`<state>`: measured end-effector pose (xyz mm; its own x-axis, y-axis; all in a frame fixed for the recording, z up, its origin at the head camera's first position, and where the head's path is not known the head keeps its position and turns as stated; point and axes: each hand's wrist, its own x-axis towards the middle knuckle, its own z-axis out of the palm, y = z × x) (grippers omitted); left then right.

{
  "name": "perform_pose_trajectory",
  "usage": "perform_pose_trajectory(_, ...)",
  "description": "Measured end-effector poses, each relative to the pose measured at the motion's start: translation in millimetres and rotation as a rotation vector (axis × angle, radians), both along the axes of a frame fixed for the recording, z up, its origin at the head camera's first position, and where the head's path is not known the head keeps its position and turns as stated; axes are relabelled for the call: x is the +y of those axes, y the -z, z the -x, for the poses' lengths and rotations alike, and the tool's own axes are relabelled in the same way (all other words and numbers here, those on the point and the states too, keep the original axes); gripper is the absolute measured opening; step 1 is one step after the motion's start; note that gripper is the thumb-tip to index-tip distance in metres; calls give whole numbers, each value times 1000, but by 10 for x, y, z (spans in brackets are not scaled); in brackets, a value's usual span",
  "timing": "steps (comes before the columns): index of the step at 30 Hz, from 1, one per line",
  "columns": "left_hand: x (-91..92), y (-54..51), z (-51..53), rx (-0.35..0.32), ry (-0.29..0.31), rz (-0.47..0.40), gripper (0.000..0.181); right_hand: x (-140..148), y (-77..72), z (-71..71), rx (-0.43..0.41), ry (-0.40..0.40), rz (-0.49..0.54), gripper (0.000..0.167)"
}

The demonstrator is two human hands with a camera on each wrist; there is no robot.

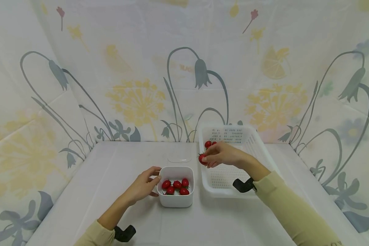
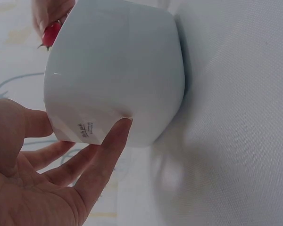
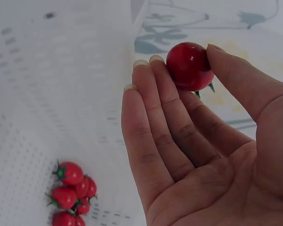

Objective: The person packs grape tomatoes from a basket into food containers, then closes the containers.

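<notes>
My right hand (image 1: 222, 154) pinches a red cherry tomato (image 3: 189, 66) between thumb and fingertips, above the left side of a white perforated basket (image 1: 209, 186). Several more cherry tomatoes (image 3: 68, 173) with green stems lie inside that basket, partly hidden by the hand in the head view. My left hand (image 1: 144, 183) holds the left side of a small white square container (image 1: 176, 201), thumb at the rim and fingers spread against the outer wall. Several tomatoes (image 1: 177, 185) lie in the container.
A clear, thin lid-like piece (image 1: 179, 160) lies flat behind the container. The white-covered table (image 1: 95, 171) meets a flower-patterned cloth (image 1: 135, 68) at its back and sides. The basket's raised rim stands just right of the container, with a narrow gap between.
</notes>
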<state>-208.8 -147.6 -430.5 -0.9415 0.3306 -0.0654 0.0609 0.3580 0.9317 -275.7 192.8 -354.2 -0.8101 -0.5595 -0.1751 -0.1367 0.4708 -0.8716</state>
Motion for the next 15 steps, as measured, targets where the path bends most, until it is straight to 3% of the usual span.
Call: perform_pose_trajectory(15,5,-1,5,-1,-16,21,39,-283,83,-206,42,-63,64,29)
